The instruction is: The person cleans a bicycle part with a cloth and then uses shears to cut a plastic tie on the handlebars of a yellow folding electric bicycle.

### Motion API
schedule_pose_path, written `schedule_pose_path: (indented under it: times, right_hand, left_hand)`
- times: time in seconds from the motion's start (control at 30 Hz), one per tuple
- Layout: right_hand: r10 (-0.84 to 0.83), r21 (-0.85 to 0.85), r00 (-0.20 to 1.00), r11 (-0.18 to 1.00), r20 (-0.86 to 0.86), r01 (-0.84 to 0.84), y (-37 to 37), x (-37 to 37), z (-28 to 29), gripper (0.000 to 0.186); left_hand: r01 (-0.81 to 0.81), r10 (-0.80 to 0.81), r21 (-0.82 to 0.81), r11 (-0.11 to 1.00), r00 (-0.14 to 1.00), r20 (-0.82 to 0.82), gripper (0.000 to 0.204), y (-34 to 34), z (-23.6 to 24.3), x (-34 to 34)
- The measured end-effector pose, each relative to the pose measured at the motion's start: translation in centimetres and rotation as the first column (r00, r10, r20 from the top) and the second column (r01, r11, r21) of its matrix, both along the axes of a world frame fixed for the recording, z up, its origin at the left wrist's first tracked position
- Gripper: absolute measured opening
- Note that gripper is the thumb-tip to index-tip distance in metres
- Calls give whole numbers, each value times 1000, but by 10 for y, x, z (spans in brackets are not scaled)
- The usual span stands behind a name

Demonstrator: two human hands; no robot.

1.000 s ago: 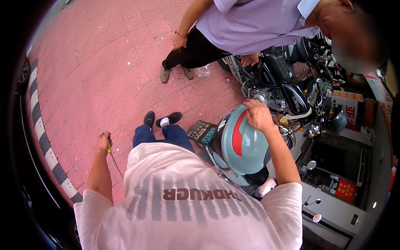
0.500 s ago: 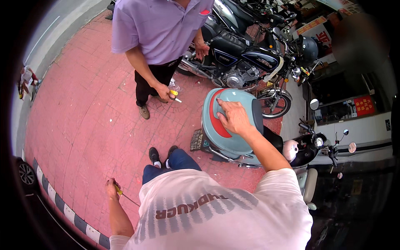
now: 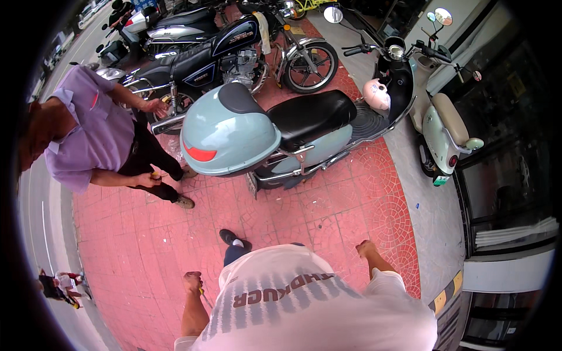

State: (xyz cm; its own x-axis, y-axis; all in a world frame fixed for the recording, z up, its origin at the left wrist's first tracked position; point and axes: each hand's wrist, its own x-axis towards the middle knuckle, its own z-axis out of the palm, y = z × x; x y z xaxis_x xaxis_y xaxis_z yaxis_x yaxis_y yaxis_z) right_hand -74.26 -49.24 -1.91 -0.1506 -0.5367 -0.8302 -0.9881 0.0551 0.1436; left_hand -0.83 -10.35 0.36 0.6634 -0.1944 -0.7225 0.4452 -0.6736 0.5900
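My left hand (image 3: 192, 282) hangs at my side, closed around a thin yellow-handled tool (image 3: 202, 292) whose shaft points down at the pavement. On the other side my right hand (image 3: 366, 248) hangs low with its fingers curled and nothing in it. A pale blue scooter stands in front of me with a rounded top box (image 3: 228, 131) and a black seat (image 3: 310, 114). Both hands are well away from it.
A person in a purple shirt (image 3: 88, 137) bends beside the scooter on the left, holding something small and yellow. Black motorcycles (image 3: 234, 47) are parked behind, and a cream scooter (image 3: 445, 123) on the right. Red brick paving (image 3: 328, 210) lies underfoot, with a striped kerb and road on the left.
My right hand has come off the scooter's top box and dropped to my side. I have straightened up and turned. The left hand still holds the tool.
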Motion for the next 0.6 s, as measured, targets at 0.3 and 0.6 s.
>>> schedule_pose_path:
  times: [0.3, 0.6]
  right_hand:
    - [472, -82, 771, 870, 427, -487, 220, -180, -112, 28]
    - [-862, 150, 113, 213, 493, 965, 97, -201, -28, 43]
  left_hand:
    - [501, -524, 163, 850, 774, 355, 23, -150, 17, -127]
    - [620, -619, 323, 715, 776, -119, 22, -410, 18, -283]
